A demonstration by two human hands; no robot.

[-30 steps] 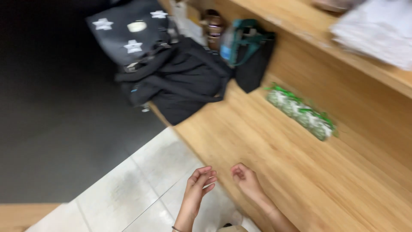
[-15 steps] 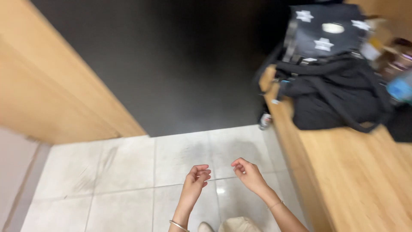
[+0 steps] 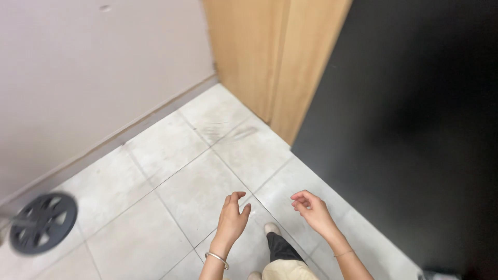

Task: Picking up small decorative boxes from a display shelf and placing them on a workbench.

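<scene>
While the person looks straight down, both bare hands float in the air above the tiled floor [image 3: 171,192], and neither one holds or touches anything. The left hand [image 3: 232,220] has its fingers bent loosely, with nothing inside them, so its grip is let go. It wears a thin silver bracelet [image 3: 217,257] on the wrist. Its long line runs from the wrist at the bottom up to the fingertips, so it points away from the person, toward the far part of the floor. The right hand [image 3: 312,210] is also loose and empty, with the fingers curled a little. It has a very thin band [image 3: 343,253] on its wrist. Its long line slants, so the fingers point up and to the left, toward the left hand. The two hands are near each other but apart. Under them, between the arms, is a leg in dark and tan clothes [image 3: 282,259] and a light shoe [image 3: 271,228] standing on the floor. The floor is made of big pale square tiles with thin dark lines between them. A pale wall [image 3: 93,67] meets the floor along its far left edge. A light wooden panel [image 3: 272,52] stands at the far corner of the floor. A big black panel [image 3: 415,129] runs along the right edge of the floor. A round dark wheel-like thing [image 3: 42,223] sits by the left edge of the floor, well apart from the hands; it is too blurred to tell what it is.
</scene>
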